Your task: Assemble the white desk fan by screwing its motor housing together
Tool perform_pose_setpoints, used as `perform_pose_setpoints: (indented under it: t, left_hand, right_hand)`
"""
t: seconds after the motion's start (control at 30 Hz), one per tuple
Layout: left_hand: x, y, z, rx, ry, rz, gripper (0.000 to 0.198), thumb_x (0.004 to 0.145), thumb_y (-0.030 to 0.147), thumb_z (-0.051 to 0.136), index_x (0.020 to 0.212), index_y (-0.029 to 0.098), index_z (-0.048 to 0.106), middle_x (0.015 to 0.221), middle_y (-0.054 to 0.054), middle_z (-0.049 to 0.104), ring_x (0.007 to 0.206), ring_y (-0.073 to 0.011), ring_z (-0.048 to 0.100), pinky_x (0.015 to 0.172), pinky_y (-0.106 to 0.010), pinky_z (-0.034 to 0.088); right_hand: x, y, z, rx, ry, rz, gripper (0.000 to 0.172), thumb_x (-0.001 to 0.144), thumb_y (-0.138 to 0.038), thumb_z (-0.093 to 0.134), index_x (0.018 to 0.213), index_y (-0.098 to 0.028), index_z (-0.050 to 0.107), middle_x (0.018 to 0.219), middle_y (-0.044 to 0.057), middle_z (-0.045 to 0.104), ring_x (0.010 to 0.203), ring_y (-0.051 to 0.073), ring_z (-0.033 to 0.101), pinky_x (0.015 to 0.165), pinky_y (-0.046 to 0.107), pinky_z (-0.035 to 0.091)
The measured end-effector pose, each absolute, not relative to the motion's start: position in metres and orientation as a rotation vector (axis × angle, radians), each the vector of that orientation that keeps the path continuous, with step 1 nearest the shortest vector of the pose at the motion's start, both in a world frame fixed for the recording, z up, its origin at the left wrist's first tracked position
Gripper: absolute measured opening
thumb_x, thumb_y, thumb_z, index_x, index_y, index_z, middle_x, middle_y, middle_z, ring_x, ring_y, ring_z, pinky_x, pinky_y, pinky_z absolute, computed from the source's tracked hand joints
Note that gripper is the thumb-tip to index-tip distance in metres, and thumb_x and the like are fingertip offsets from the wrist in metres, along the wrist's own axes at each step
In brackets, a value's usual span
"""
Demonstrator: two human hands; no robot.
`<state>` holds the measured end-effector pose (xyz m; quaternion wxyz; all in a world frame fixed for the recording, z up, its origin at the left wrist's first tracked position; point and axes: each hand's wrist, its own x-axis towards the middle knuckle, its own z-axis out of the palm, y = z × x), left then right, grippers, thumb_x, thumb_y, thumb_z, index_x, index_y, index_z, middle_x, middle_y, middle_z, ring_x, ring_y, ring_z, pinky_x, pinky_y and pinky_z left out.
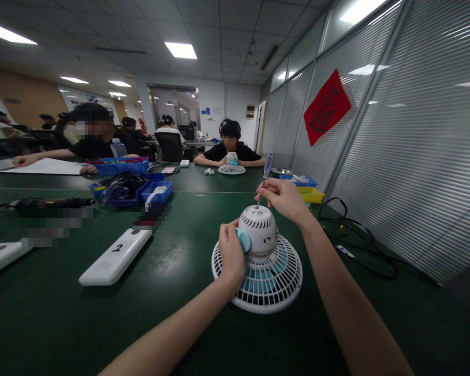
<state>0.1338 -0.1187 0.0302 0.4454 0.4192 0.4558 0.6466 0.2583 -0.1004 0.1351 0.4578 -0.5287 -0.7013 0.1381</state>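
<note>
A small white fan lies face down on the dark green table, its round motor housing pointing up and pale blue blades showing through the grille. My left hand is closed around a light blue part on the housing's left side. My right hand pinches a screwdriver with a clear blue handle, held nearly upright with its tip on the top of the housing.
A white power strip marked 2 lies to the left. Blue trays with parts stand further back, and a yellow tray to the right. Black cables run along the right side by the blinds. Other people sit across the table with another fan.
</note>
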Motion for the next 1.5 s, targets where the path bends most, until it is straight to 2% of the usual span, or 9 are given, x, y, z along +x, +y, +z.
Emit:
perform_pose_setpoints:
  t: [0.3,0.9,1.23,1.5]
  left_hand:
    - [0.1341,-0.1180,0.0301,1.042,1.128,1.601,0.025,0.085,0.028,0.037,0.085,0.019,0.059,0.092,-0.004,0.064,0.093,-0.0181,0.058,0.087,-0.031,0.044]
    - [0.1343,-0.1191,0.0317,1.031,1.116,1.592,0.024,0.086,0.028,0.037,0.085,0.019,0.059,0.092,-0.004,0.064,0.094,-0.0179,0.059,0.088,-0.030,0.044]
    - [0.1342,-0.1197,0.0321,1.035,1.114,1.597,0.024,0.086,0.026,0.036,0.086,0.018,0.059,0.093,-0.005,0.064,0.094,-0.0180,0.059,0.087,-0.030,0.043]
    - [0.1345,-0.1180,0.0312,1.043,1.108,1.608,0.025,0.086,0.026,0.036,0.084,0.018,0.059,0.092,-0.004,0.065,0.094,-0.0179,0.059,0.089,-0.030,0.042]
  right_hand:
    - [0.2565,-0.1011,0.1359,-1.292,-1.746,0.298,0.009,0.079,-0.015,0.055,0.071,-0.017,0.059,0.070,0.005,0.071,0.063,0.015,0.066,0.061,0.026,0.049]
    - [0.2559,-0.0974,0.1306,-1.280,-1.754,0.225,0.009,0.081,-0.018,0.056,0.072,-0.018,0.059,0.070,0.004,0.071,0.064,0.015,0.066,0.061,0.026,0.047]
    - [0.2566,-0.0926,0.1270,-1.298,-1.750,0.090,0.010,0.080,-0.019,0.057,0.072,-0.018,0.062,0.068,0.003,0.068,0.065,0.016,0.062,0.065,0.028,0.046]
    - [0.2571,-0.0962,0.1295,-1.256,-1.819,0.097,0.008,0.079,-0.016,0.058,0.074,-0.016,0.064,0.067,0.002,0.067,0.060,0.012,0.058,0.061,0.026,0.041]
